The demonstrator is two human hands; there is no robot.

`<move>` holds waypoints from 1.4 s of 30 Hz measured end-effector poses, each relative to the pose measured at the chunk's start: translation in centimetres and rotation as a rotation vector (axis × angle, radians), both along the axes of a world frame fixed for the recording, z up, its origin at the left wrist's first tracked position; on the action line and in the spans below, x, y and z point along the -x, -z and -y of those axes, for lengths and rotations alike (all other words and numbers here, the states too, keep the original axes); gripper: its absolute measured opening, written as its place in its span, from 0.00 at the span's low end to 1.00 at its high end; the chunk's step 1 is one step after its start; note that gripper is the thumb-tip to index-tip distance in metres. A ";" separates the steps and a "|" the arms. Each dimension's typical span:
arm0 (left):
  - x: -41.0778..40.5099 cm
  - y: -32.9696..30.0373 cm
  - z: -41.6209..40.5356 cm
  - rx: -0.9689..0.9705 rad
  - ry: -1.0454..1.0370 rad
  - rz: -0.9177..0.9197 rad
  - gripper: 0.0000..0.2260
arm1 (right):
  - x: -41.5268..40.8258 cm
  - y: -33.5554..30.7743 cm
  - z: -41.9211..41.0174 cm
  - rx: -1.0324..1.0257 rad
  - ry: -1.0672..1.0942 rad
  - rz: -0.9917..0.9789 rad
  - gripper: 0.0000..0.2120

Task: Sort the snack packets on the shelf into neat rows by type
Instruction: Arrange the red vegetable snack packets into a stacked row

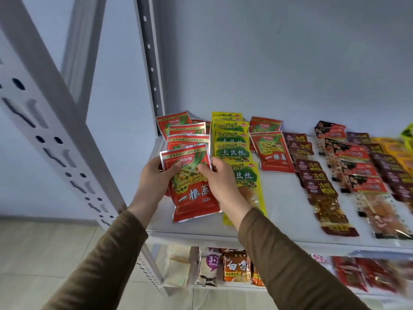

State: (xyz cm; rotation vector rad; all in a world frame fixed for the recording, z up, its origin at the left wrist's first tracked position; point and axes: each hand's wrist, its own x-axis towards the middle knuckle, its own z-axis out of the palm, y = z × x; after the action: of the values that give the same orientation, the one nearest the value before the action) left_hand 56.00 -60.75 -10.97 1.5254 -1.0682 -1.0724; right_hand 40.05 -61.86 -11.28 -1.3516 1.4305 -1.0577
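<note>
A red snack packet (192,193) lies at the front of a row of red packets (186,130) at the left end of the white shelf (288,211). My left hand (156,177) grips its upper left edge, and my right hand (218,177) pinches its upper right edge. To the right runs a row of yellow-green packets (231,139), its front one partly under my right hand. Two more red packets (273,151) lie right of the yellow row.
Rows of dark brown packets (315,177), red-labelled clear packets (362,173) and orange-yellow packets (400,153) fill the shelf's right side. A perforated white upright (55,139) stands at the left. The lower shelf holds noodle packs (235,268) and other snacks.
</note>
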 end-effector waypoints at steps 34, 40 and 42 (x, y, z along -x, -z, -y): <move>20.4 -3.5 4.3 -0.156 0.623 -0.106 0.23 | 21.9 -0.2 4.9 -0.043 0.306 -0.231 0.17; 21.3 -2.3 4.1 -0.229 0.579 -0.207 0.25 | 21.3 1.2 4.2 0.095 0.235 -0.577 0.38; 21.7 -2.2 4.1 -0.224 0.584 -0.194 0.24 | 21.4 1.4 3.7 0.099 0.163 -0.555 0.40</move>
State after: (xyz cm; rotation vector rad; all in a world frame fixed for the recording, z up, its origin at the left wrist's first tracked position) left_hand 34.26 -64.83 -8.77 1.2655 -1.3260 -1.7529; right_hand 18.66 -65.60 -12.69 -1.7091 1.9377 -0.8992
